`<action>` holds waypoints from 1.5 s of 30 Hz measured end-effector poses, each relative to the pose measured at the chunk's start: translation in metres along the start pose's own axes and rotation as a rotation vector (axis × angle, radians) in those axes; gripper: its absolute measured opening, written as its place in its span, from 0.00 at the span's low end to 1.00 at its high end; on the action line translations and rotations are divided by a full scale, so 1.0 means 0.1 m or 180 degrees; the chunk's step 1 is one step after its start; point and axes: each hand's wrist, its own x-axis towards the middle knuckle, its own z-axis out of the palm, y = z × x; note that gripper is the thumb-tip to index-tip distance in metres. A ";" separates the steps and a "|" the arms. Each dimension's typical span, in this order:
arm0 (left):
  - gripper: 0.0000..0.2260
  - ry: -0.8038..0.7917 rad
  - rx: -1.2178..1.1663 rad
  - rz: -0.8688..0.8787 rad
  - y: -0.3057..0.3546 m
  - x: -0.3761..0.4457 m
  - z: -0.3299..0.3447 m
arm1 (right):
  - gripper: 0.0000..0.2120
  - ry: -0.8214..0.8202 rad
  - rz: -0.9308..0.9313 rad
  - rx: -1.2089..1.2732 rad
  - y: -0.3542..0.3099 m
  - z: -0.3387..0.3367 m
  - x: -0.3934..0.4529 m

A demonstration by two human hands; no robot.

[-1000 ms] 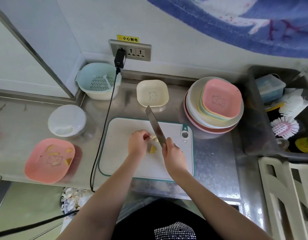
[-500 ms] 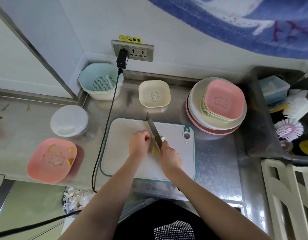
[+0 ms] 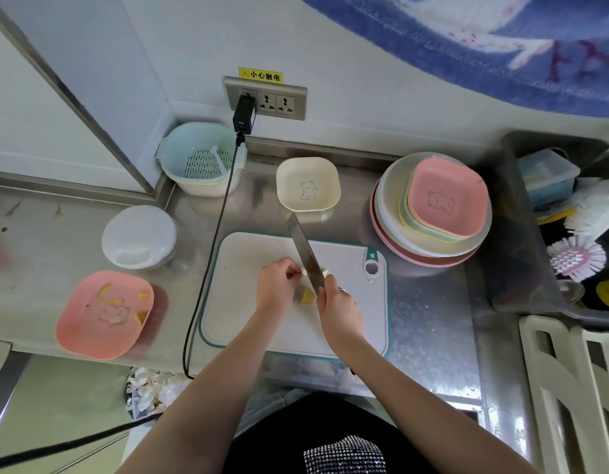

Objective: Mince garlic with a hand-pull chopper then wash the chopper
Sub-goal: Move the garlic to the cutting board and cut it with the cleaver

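since a second ago the knife (image 3: 305,256) had dropped onto the garlic (image 3: 306,296) mid cutting board (image 3: 248,302). right hand (image 3: 337,307) gripped its handle; left hand (image 3: 275,289) pinched a small, slippery clove. the chopper (image 3: 139,237) sat at ten o'clock on the tabletop (image 3: 429,316), light, liftable by its rim, room around it.

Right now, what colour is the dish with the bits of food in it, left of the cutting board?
Pink, with a little bear drawn in the middle; the dish shows clearly in the head view.
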 end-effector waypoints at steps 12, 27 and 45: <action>0.03 0.0010 0.0001 -0.0025 -0.02 0.01 -0.01 | 0.08 -0.0414 0.0142 -0.0338 -0.04 -0.02 0.04; 0.14 -0.0175 0.0989 0.0312 -0.32 0.02 -0.29 | 0.07 -0.0079 -0.0083 -0.0027 0.11 -0.11 -0.13; 0.08 0.0068 0.0030 -0.0237 -0.40 -0.15 -0.36 | 0.07 -0.0262 -0.0195 -0.0193 -0.33 0.10 -0.11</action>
